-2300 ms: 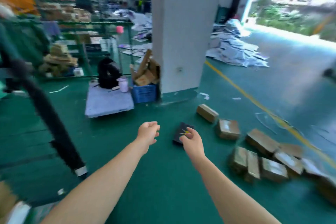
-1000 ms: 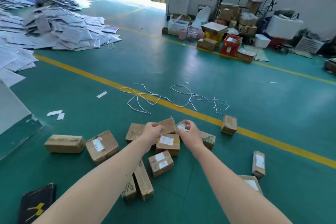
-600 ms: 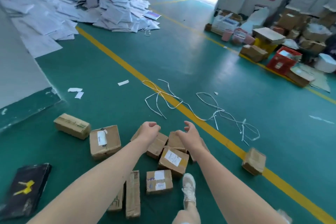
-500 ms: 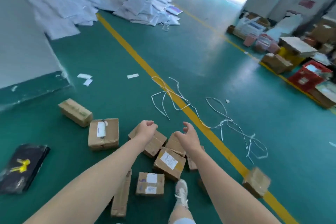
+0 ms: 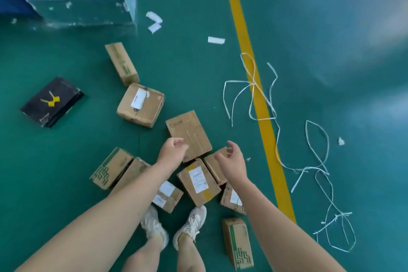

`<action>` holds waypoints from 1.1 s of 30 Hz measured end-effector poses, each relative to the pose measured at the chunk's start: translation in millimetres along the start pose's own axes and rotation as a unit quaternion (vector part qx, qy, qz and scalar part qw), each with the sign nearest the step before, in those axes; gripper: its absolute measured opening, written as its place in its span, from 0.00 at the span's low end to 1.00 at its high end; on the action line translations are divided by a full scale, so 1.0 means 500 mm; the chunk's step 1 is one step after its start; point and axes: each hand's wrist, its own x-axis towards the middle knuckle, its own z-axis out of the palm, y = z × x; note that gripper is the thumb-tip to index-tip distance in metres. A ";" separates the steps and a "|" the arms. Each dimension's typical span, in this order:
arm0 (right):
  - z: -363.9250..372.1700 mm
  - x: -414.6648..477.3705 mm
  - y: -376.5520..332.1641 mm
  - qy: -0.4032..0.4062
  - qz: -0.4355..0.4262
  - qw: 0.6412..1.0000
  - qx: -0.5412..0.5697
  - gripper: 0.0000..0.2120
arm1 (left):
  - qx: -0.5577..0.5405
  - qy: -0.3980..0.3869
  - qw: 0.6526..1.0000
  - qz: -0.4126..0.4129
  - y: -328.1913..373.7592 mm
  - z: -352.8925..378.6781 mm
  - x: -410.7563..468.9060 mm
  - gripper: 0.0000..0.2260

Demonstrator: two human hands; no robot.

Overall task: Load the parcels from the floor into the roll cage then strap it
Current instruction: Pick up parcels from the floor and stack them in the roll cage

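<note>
Shoes [image 5: 189,221] are planted at the pile's near edge, so the person stands right over it to reach down. Parcels [image 5: 198,182] are all on the floor, bunched at the feet, some leaning on each other, none lifted. Left hand [image 5: 172,152] hovers above the plain box [image 5: 188,134], fingers loosely curled, holding nothing. Right hand [image 5: 234,161] is beside it over the bunch's right edge, fingers spread and relaxed, empty. This looks like lining up a two-hand pickup. Further off are two more boxes, a black packet [image 5: 51,101], loose white cord [image 5: 254,83] across the yellow line [image 5: 238,17], and a pillar base [image 5: 77,13]. Roll cage not in view.
</note>
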 end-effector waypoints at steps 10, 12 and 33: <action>0.149 0.399 0.204 -0.041 0.027 0.998 -0.046 0.29 | 0.005 0.016 0.997 -0.076 -0.230 0.149 0.375 0.11; 0.197 0.491 0.270 -0.046 0.027 0.997 -0.059 0.28 | 0.021 0.013 0.996 -0.086 -0.299 0.178 0.456 0.11; 0.456 0.868 0.564 0.012 0.018 1.000 -0.010 0.21 | -0.055 0.086 0.977 -0.185 -0.616 0.365 0.833 0.33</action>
